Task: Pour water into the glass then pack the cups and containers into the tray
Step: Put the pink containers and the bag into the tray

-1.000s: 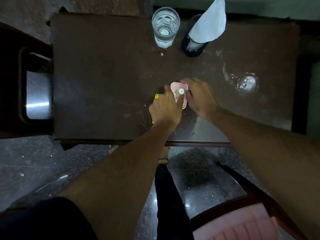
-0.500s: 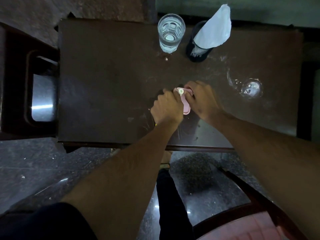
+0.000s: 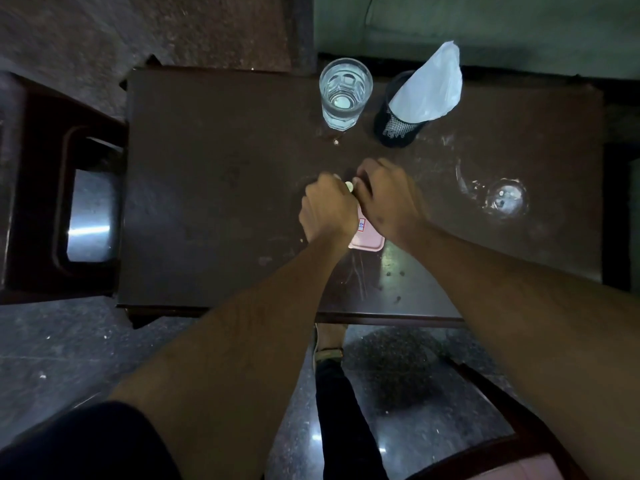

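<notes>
Left hand: the left hand [image 3: 327, 211] is curling its fingers over the far left part of the pink tray [image 3: 367, 237], knuckles up; it appears to be gripping a small item against the tray, though the item itself is hidden under the fist.

Right hand: the right hand [image 3: 386, 199] is bending its fingers down at the tray's far end, pinching at a small white cap [image 3: 349, 186] that is showing between the two hands; what the cap belongs to cannot be told.

Tray: it is lying flat on the table [image 3: 214, 188], near the front edge, mostly covered by both hands; only its near right corner and a small label are showing.

Glass: the glass [image 3: 345, 93] is standing upright at the table's far edge, holding water, well apart from the hands.

Holder: a black mesh holder [image 3: 396, 128] with a white bag [image 3: 431, 86] is standing just right of the glass.

Second glass: a clear glass [image 3: 504, 199] is sitting to the right of the hands, apart from them.

Handling: the tray is looking like thin, light plastic, likely stiff enough to lift by its rim, yet easy to slide on the smooth top. The filled glass is probably heavy, slick and breakable, so taking it round the mid-body and keeping it upright seems wise.

Stage: pouring is looking done; packing seems to be underway.
</notes>
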{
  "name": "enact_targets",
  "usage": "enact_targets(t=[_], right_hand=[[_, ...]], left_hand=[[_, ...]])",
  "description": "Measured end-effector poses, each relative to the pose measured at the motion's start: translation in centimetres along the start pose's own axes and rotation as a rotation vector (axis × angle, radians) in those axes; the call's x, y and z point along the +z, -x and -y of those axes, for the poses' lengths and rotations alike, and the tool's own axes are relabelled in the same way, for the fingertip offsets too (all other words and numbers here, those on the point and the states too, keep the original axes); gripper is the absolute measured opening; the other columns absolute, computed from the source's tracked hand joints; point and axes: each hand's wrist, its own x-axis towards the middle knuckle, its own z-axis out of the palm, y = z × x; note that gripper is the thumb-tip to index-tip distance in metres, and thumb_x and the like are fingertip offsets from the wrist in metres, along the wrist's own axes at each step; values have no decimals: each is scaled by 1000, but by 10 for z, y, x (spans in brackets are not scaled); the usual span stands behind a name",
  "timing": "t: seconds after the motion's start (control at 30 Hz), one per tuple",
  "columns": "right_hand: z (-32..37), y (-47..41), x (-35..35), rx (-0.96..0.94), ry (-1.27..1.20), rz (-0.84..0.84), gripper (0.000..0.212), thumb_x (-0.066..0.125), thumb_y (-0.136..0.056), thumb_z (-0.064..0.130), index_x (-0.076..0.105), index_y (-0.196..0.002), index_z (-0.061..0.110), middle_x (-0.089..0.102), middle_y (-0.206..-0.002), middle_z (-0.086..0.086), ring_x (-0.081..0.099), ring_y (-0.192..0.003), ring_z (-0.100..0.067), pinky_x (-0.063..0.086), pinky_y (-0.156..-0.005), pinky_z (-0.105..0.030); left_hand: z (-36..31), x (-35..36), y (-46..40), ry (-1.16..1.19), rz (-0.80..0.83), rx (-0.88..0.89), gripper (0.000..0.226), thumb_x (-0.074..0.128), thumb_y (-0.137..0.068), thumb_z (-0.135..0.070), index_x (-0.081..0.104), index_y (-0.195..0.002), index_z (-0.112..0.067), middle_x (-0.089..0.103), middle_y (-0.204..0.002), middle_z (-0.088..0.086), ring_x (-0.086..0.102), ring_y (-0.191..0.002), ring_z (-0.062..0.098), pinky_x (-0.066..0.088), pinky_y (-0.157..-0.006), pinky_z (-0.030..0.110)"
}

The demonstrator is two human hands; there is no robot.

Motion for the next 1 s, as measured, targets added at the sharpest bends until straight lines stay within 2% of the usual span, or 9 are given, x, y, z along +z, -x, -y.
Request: enact_targets(t=[0.2, 0.4, 0.5, 0.63, 0.7, 0.77, 0.9, 1.0], right_hand=[[2, -13, 11, -6, 3, 72, 25, 54, -104, 30, 62, -107, 6, 61, -113, -17, 61, -103, -40, 51, -80, -46], [-5, -20, 13, -13, 21, 87, 25, 56, -103, 28, 64, -104, 5, 64, -109, -17, 62, -100, -39, 51, -80, -45], [-15, -18, 6, -5, -1, 83, 23, 54, -103, 26, 66, -103, 7, 68, -105, -15, 64, -95, -35, 53, -79, -44], [-37, -4, -9, 3, 23, 108, 19, 52, -98, 7, 67, -110, 8, 71, -109, -14, 67, -97, -35, 56, -82, -46], [-40, 6, -14, -14, 17, 145, 31, 54, -91, -3, 66, -118, 7, 71, -116, -14, 68, -103, -34, 56, -86, -45], [-38, 16, -15, -43, -4, 184, 41, 57, -87, -5, 63, -126, 7, 69, -122, -13, 67, -107, -34, 55, -87, -42], [-33, 29, -12, -58, -20, 229, 53, 63, -84, -3, 58, -135, 10, 65, -133, -10, 62, -118, -36, 50, -91, -37], [-37, 37, -10, -4, 10, 225, 59, 68, -83, 0, 56, -139, 13, 62, -131, -13, 62, -117, -40, 52, -94, -44]], left_hand=[[10, 0, -20, 66, 86, -44, 30, 48, -105, -25, 65, -116, -3, 65, -126, 25, 60, -120, 49, 47, -87, 43], [6, -5, -20, 12, 64, -37, 27, 47, -107, -23, 53, -123, -2, 63, -130, 26, 57, -125, 51, 45, -93, 47], [8, -13, -10, 36, -31, -16, 21, 44, -105, -15, 56, -118, -4, 68, -120, 22, 62, -116, 48, 43, -87, 46], [22, -13, 39, 66, -91, 100, 12, 55, -102, -17, 57, -110, -7, 68, -107, 14, 65, -100, 38, 34, -74, 35], [32, -4, 70, 89, -71, 114, 20, 62, -98, -21, 56, -113, -9, 62, -112, 12, 63, -99, 39, 39, -75, 40], [38, 9, 94, 83, -42, 92, 37, 69, -94, -27, 53, -123, -9, 55, -119, 11, 61, -103, 39, 45, -81, 45], [34, 32, 111, 106, -4, 27, 63, 77, -87, -37, 48, -134, -6, 48, -122, 9, 60, -107, 37, 50, -83, 43], [24, 36, 110, 90, 14, 31, 65, 68, -85, -50, 46, -128, -6, 47, -122, 10, 58, -106, 34, 51, -83, 45]])
